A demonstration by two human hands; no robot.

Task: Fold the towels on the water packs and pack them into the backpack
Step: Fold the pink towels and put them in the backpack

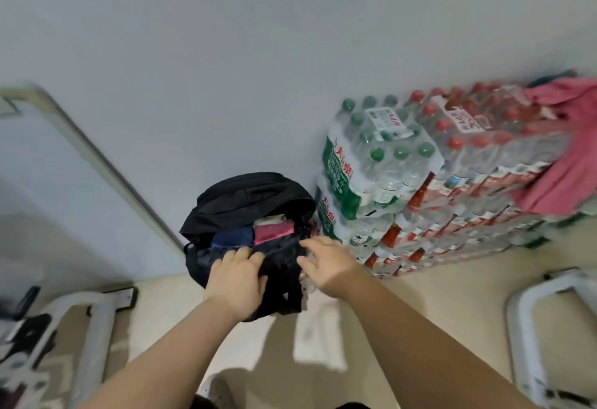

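Note:
A black backpack (245,201) stands open on the floor against the wall. Inside it lie folded towels: a pink one (273,232), a dark blue one (232,237) and a pale one (269,219) behind. My left hand (237,279) grips the backpack's front edge. My right hand (326,261) hovers beside the bag's right edge with fingers spread and nothing in it. To the right, stacked water packs (420,189) carry a pink towel (568,150) draped over their far right end.
A pale door frame (97,159) runs diagonally at the left. White metal frames stand on the beige floor at the lower left (97,318) and lower right (529,337). A dark cloth (549,79) peeks behind the pink towel.

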